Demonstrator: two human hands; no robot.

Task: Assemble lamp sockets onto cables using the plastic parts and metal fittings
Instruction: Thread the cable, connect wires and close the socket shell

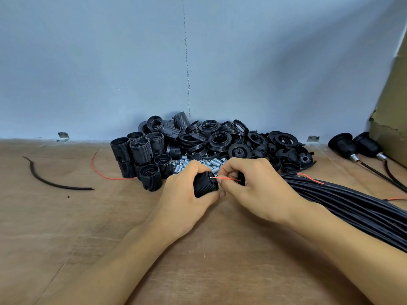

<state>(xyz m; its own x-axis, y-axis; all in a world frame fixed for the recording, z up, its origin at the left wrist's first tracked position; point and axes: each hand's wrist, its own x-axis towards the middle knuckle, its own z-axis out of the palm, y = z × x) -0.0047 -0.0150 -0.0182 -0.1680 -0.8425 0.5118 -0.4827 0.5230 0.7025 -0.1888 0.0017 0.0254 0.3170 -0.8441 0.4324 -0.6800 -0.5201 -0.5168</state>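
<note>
Now the left hand grips a black socket while the right hand pinches its red wire.

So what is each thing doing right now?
left hand: grips the socket
socket: held, red wire at its end
right hand: pinches the red wire
red wire: pinched, stretched between hands
cable bundle: lying on table
finished sockets: already on cables

Bare arms
I see my left hand, right hand and both forearms uncovered throughout.
</note>
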